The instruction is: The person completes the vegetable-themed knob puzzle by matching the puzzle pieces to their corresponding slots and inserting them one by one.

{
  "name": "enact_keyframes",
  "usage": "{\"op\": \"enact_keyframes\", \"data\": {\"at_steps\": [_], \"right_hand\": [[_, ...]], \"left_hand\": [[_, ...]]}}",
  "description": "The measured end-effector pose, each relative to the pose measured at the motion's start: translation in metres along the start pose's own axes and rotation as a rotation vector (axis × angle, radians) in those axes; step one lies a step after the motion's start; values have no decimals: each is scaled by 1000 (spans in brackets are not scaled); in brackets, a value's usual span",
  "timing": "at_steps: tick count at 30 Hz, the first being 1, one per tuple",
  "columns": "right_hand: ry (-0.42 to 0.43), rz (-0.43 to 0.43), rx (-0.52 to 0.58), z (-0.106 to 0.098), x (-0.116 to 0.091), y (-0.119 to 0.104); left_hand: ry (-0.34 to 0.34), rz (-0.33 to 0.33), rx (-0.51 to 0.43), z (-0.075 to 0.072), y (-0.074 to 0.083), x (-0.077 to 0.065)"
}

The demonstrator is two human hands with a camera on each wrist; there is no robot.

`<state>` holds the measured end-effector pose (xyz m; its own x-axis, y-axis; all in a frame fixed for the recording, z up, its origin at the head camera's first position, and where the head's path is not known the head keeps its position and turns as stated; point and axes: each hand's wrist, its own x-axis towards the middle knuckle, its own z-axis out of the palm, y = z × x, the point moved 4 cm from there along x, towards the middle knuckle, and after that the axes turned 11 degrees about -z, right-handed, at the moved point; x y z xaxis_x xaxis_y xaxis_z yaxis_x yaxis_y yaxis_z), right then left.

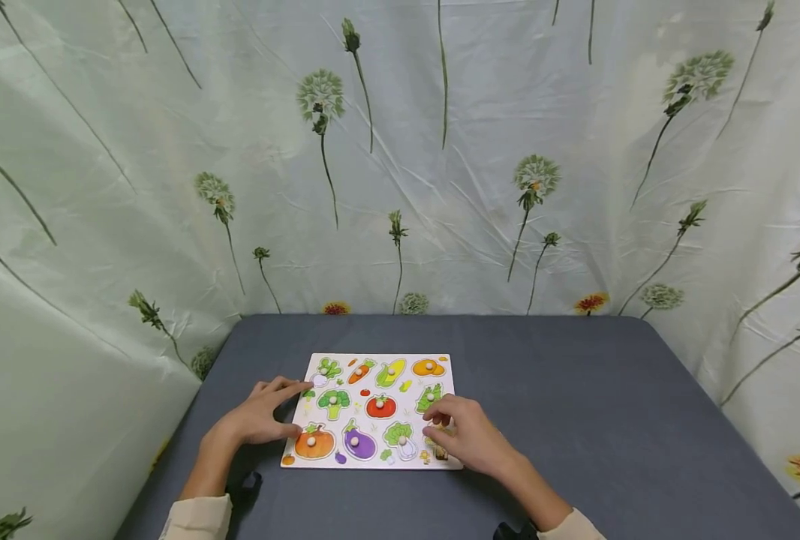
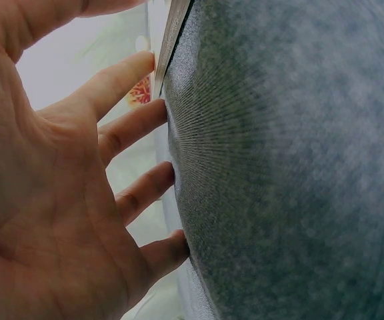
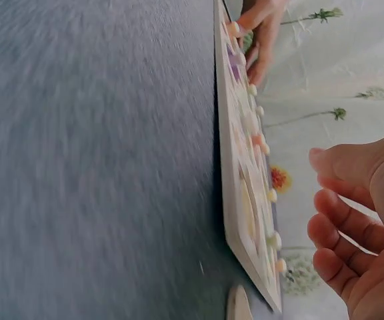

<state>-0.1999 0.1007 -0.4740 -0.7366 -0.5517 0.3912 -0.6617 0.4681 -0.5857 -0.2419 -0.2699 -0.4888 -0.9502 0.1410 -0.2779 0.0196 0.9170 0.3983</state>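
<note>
A white vegetable knob puzzle board (image 1: 366,360) lies flat on the table. Its pieces include a pumpkin (image 1: 323,448), an eggplant (image 1: 366,451), a tomato (image 1: 386,411) and a broccoli (image 1: 339,411), each with a small round knob. At the board's left edge, my left hand (image 1: 257,415) rests with fingers spread, fingertips and thumb touching it. My right hand (image 1: 470,435) hovers over the board's right side, fingers loosely bent, nothing between them in the right wrist view. It partly hides the lower right piece and the green piece (image 1: 430,396) above.
The dark grey table (image 1: 575,397) extends around the board. Beside the board, a pale flat object (image 3: 239,305) shows at the bottom of the right wrist view; its kind is unclear. A dandelion-print curtain (image 1: 440,187) hangs behind and along both sides.
</note>
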Motion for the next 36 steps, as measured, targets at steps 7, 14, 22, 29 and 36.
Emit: {"op": "enact_keyframes", "data": {"at_steps": [7, 14, 22, 29, 36], "right_hand": [[49, -15, -46, -22, -12, 9], [84, 33, -86, -42, -28, 21], [29, 45, -80, -49, -46, 34], [-112, 97, -57, -46, -58, 43], [-128, 65, -13, -46, -65, 47]], "left_hand": [[3, 5, 2, 2, -3, 2], [6, 10, -1, 2, -2, 1], [8, 7, -6, 1, -1, 0], [14, 11, -1, 1, -3, 1], [12, 15, 0, 2, -3, 2]]}}
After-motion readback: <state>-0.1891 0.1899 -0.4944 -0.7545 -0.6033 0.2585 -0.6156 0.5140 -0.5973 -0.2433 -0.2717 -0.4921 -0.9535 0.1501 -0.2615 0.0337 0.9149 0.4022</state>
